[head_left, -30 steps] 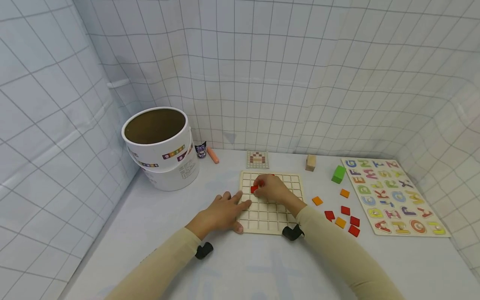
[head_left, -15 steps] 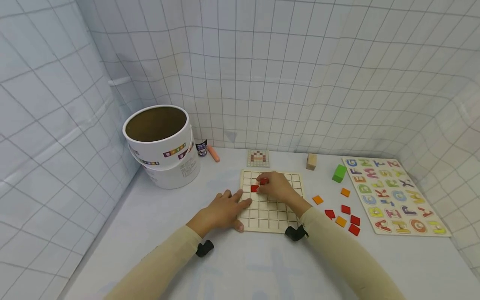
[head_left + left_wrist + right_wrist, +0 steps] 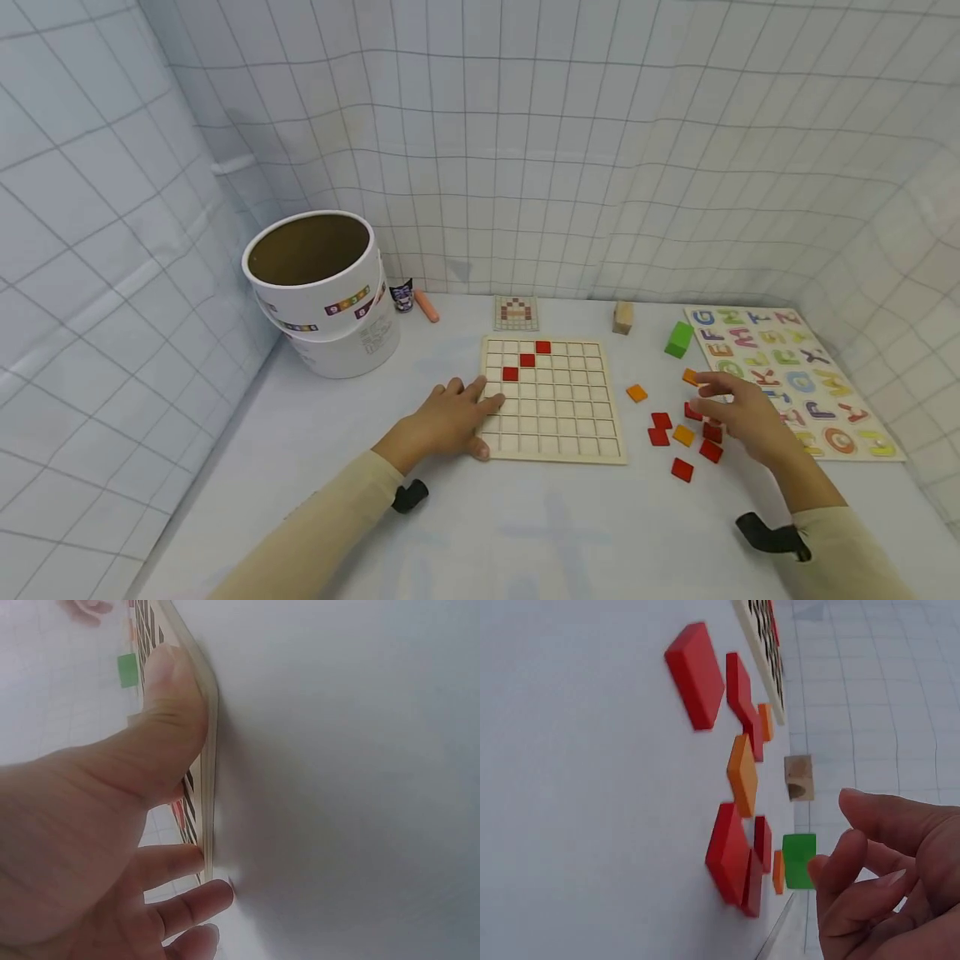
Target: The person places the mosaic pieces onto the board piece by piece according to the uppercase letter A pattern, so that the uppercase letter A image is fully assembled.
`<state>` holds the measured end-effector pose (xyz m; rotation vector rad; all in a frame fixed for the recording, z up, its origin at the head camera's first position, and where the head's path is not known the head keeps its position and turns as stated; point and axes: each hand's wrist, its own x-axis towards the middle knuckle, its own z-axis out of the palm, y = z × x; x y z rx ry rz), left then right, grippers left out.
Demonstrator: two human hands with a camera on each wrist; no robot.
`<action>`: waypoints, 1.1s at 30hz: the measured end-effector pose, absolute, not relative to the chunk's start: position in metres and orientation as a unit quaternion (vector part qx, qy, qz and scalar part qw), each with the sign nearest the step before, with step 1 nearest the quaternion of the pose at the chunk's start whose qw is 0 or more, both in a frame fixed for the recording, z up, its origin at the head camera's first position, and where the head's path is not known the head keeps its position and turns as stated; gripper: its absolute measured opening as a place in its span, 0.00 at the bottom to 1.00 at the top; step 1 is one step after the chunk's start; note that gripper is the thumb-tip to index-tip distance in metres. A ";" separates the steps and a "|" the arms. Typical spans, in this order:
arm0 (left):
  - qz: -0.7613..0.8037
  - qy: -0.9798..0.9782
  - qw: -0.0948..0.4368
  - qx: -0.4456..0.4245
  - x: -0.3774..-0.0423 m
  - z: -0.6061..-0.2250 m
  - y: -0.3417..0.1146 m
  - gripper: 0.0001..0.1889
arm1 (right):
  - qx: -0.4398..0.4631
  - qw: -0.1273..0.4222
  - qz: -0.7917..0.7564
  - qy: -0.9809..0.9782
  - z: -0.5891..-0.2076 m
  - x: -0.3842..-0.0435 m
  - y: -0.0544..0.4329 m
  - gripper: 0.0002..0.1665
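A pale wooden grid board (image 3: 562,417) lies flat with three red tiles set in a diagonal of its cells, one of them a red tile (image 3: 527,361) in the middle. My left hand (image 3: 448,417) rests on the board's left edge, its fingers spread; the left wrist view has the thumb (image 3: 176,712) on the rim. To the right, my right hand (image 3: 742,415) hovers over loose square tiles with nothing in its loosely bent fingers. Nearest below it are a red tile (image 3: 692,411) and an orange tile (image 3: 690,377). In the right wrist view another orange tile (image 3: 742,776) lies among several red ones.
A lettered puzzle board (image 3: 817,358) lies right, partly behind the right hand. Behind stand a green block (image 3: 678,340), a wooden block (image 3: 623,317) and a small pattern card (image 3: 516,314). A white bucket (image 3: 352,333), a purple figure (image 3: 402,297) and an orange stick (image 3: 427,307) stand left.
My right hand has left the grid board and moved right over the loose tiles, uncovering the red diagonal. An additional red tile shows among the loose ones. The left hand has stayed put.
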<state>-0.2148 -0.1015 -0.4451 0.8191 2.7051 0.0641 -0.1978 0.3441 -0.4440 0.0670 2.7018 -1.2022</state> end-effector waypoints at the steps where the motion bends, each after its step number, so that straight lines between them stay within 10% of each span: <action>1: 0.024 0.946 0.157 0.284 -0.214 -0.445 -0.102 0.48 | 0.032 0.102 -0.405 0.908 -0.446 -0.196 0.350 0.37; 24: 0.032 0.948 0.158 0.275 -0.210 -0.444 -0.102 0.48 | 0.063 0.140 -0.351 0.924 -0.464 -0.208 0.344 0.21; 33: 0.023 0.951 0.152 0.268 -0.208 -0.441 -0.102 0.46 | 0.033 0.144 -0.461 0.875 -0.460 -0.213 0.351 0.30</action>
